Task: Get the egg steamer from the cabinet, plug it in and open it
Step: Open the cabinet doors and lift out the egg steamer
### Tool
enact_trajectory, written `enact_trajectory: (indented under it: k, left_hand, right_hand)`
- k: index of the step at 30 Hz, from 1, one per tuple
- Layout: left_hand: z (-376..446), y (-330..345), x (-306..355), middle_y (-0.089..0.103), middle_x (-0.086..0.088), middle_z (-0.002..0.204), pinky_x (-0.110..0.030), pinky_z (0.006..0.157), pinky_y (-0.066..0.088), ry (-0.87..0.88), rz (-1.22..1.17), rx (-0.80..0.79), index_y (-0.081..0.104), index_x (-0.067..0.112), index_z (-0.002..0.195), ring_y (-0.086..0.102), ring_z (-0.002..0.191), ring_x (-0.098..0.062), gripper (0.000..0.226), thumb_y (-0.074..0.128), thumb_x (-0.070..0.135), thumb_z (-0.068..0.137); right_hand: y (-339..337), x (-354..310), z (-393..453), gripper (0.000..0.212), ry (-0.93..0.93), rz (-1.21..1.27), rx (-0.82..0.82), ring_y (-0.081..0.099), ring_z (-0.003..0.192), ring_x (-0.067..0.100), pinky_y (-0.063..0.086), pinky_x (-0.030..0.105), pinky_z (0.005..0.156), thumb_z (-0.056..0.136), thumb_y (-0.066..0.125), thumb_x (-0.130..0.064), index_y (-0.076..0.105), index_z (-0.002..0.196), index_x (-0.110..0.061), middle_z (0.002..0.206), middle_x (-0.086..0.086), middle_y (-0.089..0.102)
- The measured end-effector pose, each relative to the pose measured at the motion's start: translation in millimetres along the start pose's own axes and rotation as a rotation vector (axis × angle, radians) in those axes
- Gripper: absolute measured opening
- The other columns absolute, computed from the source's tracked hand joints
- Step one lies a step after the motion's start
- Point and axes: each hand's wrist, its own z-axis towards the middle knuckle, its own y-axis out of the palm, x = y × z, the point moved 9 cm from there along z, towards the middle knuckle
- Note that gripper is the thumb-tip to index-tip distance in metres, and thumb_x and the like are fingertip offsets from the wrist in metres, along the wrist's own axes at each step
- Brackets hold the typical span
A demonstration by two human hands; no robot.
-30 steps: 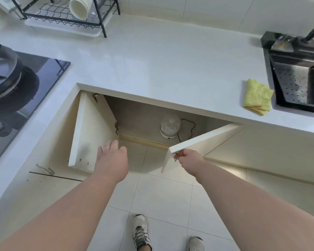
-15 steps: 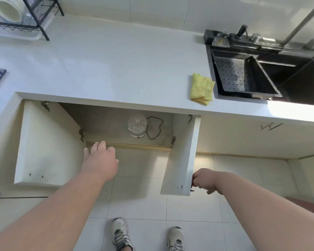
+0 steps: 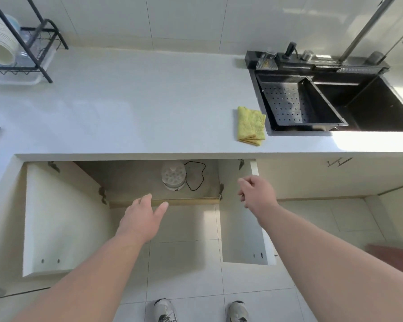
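Hands empty | left hand [image 3: 142,218] fingers straight, reaching toward open cabinet [image 3: 135,180] | right hand [image 3: 256,194] loosely curled, holding nothing, in front of right door [image 3: 240,231] | egg steamer [image 3: 173,175] upright on cabinet floor, black cord [image 3: 197,176] coiled beside it | yellow cloth [image 3: 251,125] on countertop [image 3: 137,117] beside sink [image 3: 363,105]

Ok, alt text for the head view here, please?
Both cabinet doors stand open below a white countertop, showing a white egg steamer with a clear domed lid and black cord inside. The left hand reaches toward it, open; the right hand hangs empty.
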Motion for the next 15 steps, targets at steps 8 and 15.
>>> enact_trajectory:
  k: [8,15]
  left_hand:
    - [43,-18,-41,0.041,-0.013,0.167,-0.052,0.120,0.035,-0.038,-0.165,-0.033,0.036,0.017,0.165,0.040,0.152,-0.034,0.081,0.034,0.071,0.104]
    - [85,-7,-71,0.040,-0.011,0.169,-0.046,0.117,0.037,-0.113,-0.245,-0.061,0.033,0.016,0.165,0.046,0.149,-0.031,0.080,0.045,0.066,0.103]
  right_hand:
    - [74,12,-9,0.022,0.211,0.293,-0.057,0.070,0.101,0.017,0.062,0.042,0.093,0.102,0.059,-0.051,0.069,0.101,-0.031,0.111,-0.004,0.074]
    - [132,12,15,0.048,0.277,0.387,-0.107,0.061,0.126,0.018,0.050,0.050,0.115,0.101,0.062,-0.044,0.057,0.148,-0.036,0.139,-0.011,0.061]
